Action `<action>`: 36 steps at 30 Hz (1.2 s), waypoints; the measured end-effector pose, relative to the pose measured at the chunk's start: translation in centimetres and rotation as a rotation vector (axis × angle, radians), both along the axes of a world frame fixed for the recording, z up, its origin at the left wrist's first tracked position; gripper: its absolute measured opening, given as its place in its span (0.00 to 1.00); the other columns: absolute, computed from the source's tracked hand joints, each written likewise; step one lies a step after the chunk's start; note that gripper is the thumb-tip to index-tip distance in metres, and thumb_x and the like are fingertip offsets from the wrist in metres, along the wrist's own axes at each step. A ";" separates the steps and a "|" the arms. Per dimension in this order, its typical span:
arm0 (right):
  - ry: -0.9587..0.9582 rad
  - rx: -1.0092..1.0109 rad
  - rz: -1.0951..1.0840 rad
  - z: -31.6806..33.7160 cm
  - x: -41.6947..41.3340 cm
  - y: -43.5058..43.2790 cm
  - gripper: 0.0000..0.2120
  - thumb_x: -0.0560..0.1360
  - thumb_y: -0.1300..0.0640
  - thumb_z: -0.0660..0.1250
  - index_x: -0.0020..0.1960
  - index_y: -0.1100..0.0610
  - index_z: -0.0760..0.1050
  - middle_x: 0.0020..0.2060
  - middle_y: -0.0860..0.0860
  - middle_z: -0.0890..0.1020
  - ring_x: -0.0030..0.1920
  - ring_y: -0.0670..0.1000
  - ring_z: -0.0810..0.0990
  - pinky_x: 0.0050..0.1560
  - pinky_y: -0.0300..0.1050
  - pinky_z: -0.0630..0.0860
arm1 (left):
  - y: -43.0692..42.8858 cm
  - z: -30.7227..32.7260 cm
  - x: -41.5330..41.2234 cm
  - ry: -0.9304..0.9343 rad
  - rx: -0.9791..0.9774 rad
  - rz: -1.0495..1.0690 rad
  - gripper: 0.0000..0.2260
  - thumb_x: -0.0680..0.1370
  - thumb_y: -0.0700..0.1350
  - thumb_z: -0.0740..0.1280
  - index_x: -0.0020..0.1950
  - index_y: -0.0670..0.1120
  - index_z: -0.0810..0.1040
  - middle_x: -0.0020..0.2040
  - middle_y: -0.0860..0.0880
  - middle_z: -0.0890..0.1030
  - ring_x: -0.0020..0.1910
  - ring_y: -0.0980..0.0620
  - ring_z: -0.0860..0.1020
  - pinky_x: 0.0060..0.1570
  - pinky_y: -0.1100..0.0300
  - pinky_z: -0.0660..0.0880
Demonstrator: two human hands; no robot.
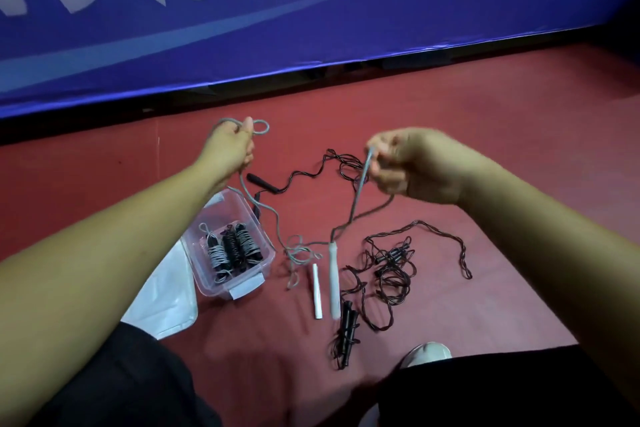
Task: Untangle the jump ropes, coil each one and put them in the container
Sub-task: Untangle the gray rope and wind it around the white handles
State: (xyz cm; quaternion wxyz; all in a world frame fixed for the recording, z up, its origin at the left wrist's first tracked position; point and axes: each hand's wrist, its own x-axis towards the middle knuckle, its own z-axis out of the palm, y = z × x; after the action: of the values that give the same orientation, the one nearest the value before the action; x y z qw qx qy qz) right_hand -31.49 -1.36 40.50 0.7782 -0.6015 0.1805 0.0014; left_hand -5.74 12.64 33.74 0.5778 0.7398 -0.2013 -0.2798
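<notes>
Head view. A person sits on a red floor [519, 135] with both bare forearms stretched forward.

Left hand [230, 146]: the fingers are curled round the grey jump rope [362, 184], thumb uppermost. A small loop of the rope sticks out just past the thumb.

Right hand [412, 166]: the fingertips pinch the same rope. The hand is motion-blurred, so which fingers do the pinching cannot be told.

From the right hand the rope drops in two strands to a white handle [333, 281] lying on the floor. A second white handle [317, 291] lies just beside it. From the left hand the rope hangs past the far corner of the container [204, 274]. It ends in a small loose tangle [298, 250] on the floor, between the container and the handles.

The container is clear plastic and stands on the floor under the left forearm, top uncovered. It holds three coiled ropes [232, 248] side by side. A white flat panel [162, 298] lies against its near-left side.

A tangled heap of black rope [391, 270] lies right of the white handles, with a pair of black handles [346, 319] at its near edge. Another black handle [263, 184] lies beyond the container, its cord snaking off under the right hand.

A blue banner [311, 28] with white lettering closes the background.
</notes>
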 end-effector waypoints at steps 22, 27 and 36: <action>-0.111 -0.182 -0.111 2.2 0.3 -0.5 0.11 0.80 0.68 0.54 0.43 0.64 0.72 0.29 0.55 0.75 0.21 0.47 0.62 0.27 0.44 0.50 | 1.0 3.3 -6.6 -0.039 0.286 -0.800 0.36 0.65 0.75 0.67 0.59 0.48 0.79 0.53 0.45 0.84 0.47 0.55 0.82 0.51 0.63 0.78; -0.241 -0.029 -0.376 2.4 1.3 -1.2 0.11 0.82 0.64 0.56 0.44 0.62 0.73 0.32 0.53 0.76 0.23 0.46 0.65 0.25 0.37 0.59 | 0.9 1.3 -9.9 -0.024 0.041 -1.011 0.08 0.78 0.40 0.69 0.56 0.45 0.76 0.55 0.47 0.83 0.56 0.53 0.80 0.58 0.61 0.73; -0.163 0.052 -0.844 -0.7 0.5 -5.6 0.14 0.85 0.56 0.55 0.43 0.55 0.72 0.29 0.49 0.76 0.23 0.44 0.67 0.24 0.34 0.62 | 2.0 -0.2 -9.1 0.159 0.294 -0.937 0.03 0.82 0.38 0.63 0.49 0.41 0.75 0.33 0.45 0.75 0.27 0.51 0.74 0.27 0.61 0.71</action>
State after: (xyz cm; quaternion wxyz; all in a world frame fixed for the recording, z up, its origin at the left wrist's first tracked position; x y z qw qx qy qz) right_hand -31.00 -6.97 39.80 0.7373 -0.4531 0.3484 -0.3602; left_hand -14.81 14.67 33.59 0.2929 0.6198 -0.4258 -0.5905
